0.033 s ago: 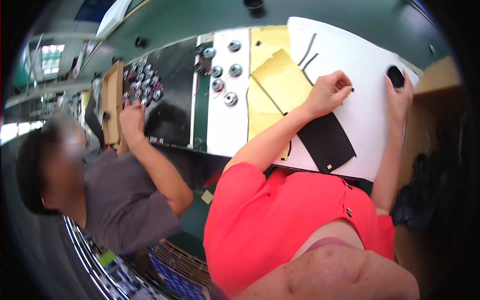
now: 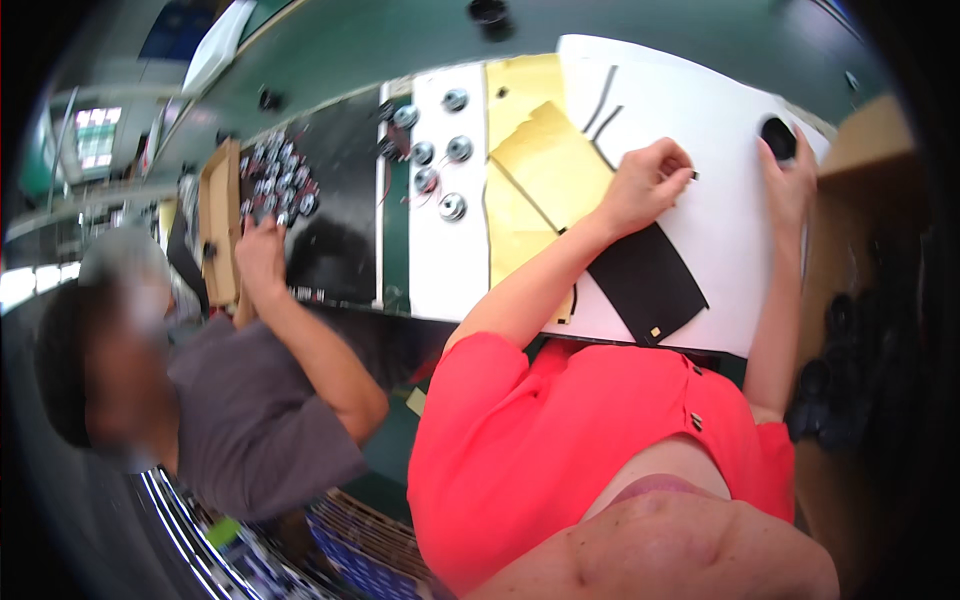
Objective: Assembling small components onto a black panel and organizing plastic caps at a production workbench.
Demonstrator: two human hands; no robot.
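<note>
My left hand [image 2: 648, 185] is raised over the white table covering, thumb and fingers pinched on a small black piece [image 2: 694, 175]. To the right, my right hand [image 2: 792, 183] grips a round black cup-like part [image 2: 778, 138] between thumb and fingers. Under my left wrist lies a black sheet [image 2: 650, 285] with a small pale square near its lower corner. Yellow backing paper [image 2: 556, 150] spreads to the left of it, with a dark strip across it. Two thin black strips [image 2: 606, 122] rest on the white surface beyond my left hand.
Several round metal-and-black parts with wires [image 2: 453, 206] stand left of the yellow paper. A co-worker's hand [image 2: 262, 255] is at a cluster of similar parts [image 2: 285, 175] beside a cardboard tray [image 2: 219, 220]. Cardboard boxes [image 2: 870, 150] border the right side.
The whole view has shifted slightly, so the table things appear a little farther left. Both my hands keep their holds.
</note>
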